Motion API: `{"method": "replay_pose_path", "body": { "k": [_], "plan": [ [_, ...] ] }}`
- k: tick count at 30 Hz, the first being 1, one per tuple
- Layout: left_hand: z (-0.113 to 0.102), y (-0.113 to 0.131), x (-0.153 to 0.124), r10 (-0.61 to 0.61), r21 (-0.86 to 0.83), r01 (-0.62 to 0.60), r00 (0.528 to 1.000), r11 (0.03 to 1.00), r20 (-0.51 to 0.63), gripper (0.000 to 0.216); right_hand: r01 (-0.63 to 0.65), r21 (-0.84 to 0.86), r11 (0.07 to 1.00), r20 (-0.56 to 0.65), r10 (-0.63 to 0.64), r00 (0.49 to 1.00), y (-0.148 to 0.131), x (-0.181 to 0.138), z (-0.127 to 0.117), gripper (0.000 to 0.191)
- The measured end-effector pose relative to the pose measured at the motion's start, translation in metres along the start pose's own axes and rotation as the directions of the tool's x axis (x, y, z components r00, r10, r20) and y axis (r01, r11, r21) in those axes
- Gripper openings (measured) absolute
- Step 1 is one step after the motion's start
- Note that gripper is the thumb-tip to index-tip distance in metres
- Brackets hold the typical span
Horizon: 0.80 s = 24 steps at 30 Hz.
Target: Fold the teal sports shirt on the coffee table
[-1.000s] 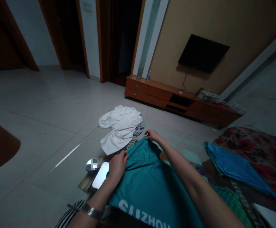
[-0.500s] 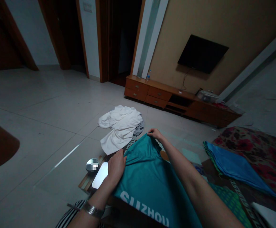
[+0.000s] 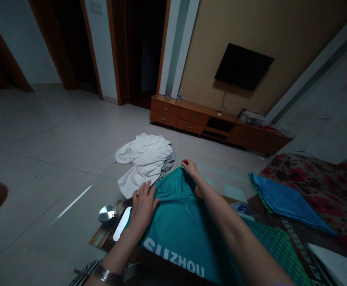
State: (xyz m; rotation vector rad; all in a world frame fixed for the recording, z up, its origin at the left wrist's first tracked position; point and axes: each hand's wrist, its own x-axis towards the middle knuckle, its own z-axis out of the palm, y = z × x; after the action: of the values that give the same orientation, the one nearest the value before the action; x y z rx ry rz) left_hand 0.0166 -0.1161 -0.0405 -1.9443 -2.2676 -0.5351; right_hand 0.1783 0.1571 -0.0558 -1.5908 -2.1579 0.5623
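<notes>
A teal shirt (image 3: 182,226) with white letters lies spread over a low table in front of me. My left hand (image 3: 143,204) rests flat on the shirt's left edge, fingers spread and pressing down. Farther away, my right hand (image 3: 189,167) pinches the shirt's far corner. A metal watch (image 3: 104,273) shows on my left wrist.
A white garment pile (image 3: 143,159) lies on the tiled floor beyond the table. A round metal object (image 3: 107,213) and a white flat thing (image 3: 121,224) sit at the table's left edge. Folded blue cloth (image 3: 283,200) lies right on a floral cover (image 3: 319,178). A wooden TV cabinet (image 3: 215,123) stands at the wall.
My left hand has let go of its pinch on the shirt's edge and now lies flat on it. The view has shifted slightly, so everything sits a little more to the left.
</notes>
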Motion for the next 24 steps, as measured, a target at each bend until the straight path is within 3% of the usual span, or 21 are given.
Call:
{"method": "replay_pose_path", "body": {
  "k": [4, 8, 11, 13, 17, 21, 24],
  "plan": [
    [0.018, 0.024, -0.008, 0.321, -0.094, -0.316, 0.946, 0.944, 0.044, 0.050, -0.100, -0.077, 0.992, 0.053, 0.104, 0.993, 0.026, -0.021, -0.036, 0.024],
    [0.027, 0.046, -0.014, 0.446, -0.129, -0.432, 0.888, 0.893, 0.114, 0.056, -0.155, -0.133, 0.979, 0.241, 0.184, 0.953, 0.051, -0.054, -0.057, 0.008],
    [0.032, 0.053, -0.012, 0.447, -0.123, -0.433, 0.882, 0.893, 0.148, 0.058, -0.117, -0.119, 0.986, 0.333, 0.151, 0.931, 0.056, -0.073, -0.058, 0.012],
    [0.035, 0.055, -0.010, 0.399, -0.088, -0.389, 0.904, 0.917, 0.156, 0.059, -0.090, -0.115, 0.989, 0.339, 0.124, 0.933, 0.056, -0.077, -0.057, 0.014],
    [0.042, 0.057, -0.007, 0.286, -0.011, -0.288, 0.946, 0.958, 0.153, 0.062, -0.113, -0.170, 0.979, 0.257, 0.155, 0.954, 0.061, -0.075, -0.057, 0.012],
    [0.045, 0.058, -0.007, 0.272, 0.010, -0.277, 0.949, 0.961, 0.161, 0.060, -0.164, -0.242, 0.956, 0.166, 0.208, 0.964, 0.067, -0.076, -0.065, 0.012],
    [0.047, 0.058, -0.008, 0.277, 0.017, -0.283, 0.948, 0.959, 0.156, 0.058, -0.143, -0.277, 0.950, 0.075, 0.170, 0.983, 0.059, -0.082, -0.070, 0.022]
  ]
}}
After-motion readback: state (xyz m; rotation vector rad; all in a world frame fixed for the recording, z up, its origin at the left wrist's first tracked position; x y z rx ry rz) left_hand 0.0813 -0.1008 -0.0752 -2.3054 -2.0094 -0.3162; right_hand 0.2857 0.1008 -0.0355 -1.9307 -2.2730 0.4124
